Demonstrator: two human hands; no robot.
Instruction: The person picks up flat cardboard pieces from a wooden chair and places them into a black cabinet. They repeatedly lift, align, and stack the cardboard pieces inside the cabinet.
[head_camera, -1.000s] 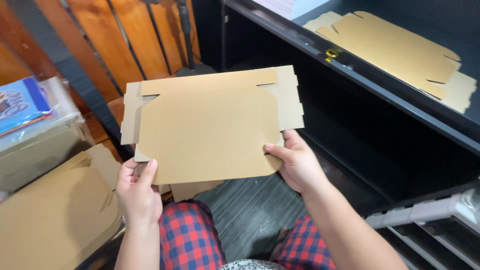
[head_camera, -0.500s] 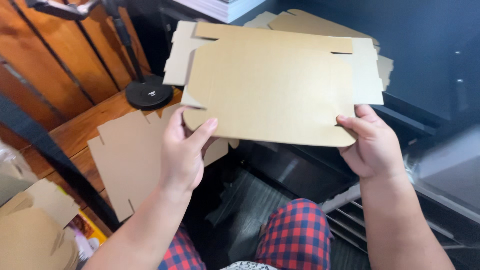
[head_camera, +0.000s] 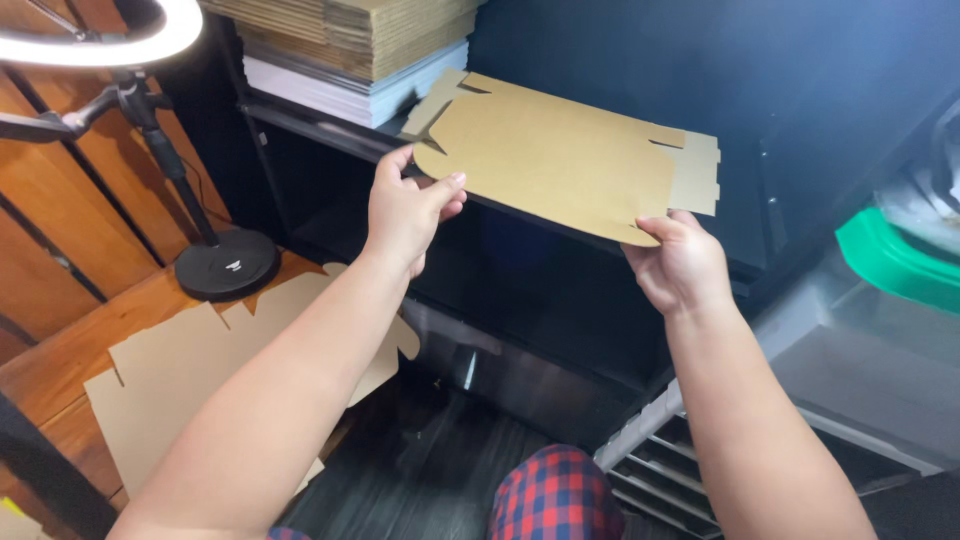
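A flat, unfolded brown cardboard box blank (head_camera: 565, 160) with notched flaps is held out level over the edge of a dark shelf (head_camera: 330, 135). My left hand (head_camera: 405, 210) pinches its near left corner, thumb on top. My right hand (head_camera: 680, 262) grips its near right edge from below, thumb on top. The blank's far edge reaches over the shelf surface.
A stack of flat cardboard and white sheets (head_camera: 350, 45) lies on the shelf at the left. A ring light stand (head_camera: 225, 262) rests on the wooden floor beside another flat cardboard blank (head_camera: 200, 375). A green-lidded bin (head_camera: 895, 260) and plastic drawers (head_camera: 680, 470) are at right.
Both hands have carried the cardboard blank up and forward, tilting it from facing me to lying nearly flat over the shelf. My view has swung toward the shelf.
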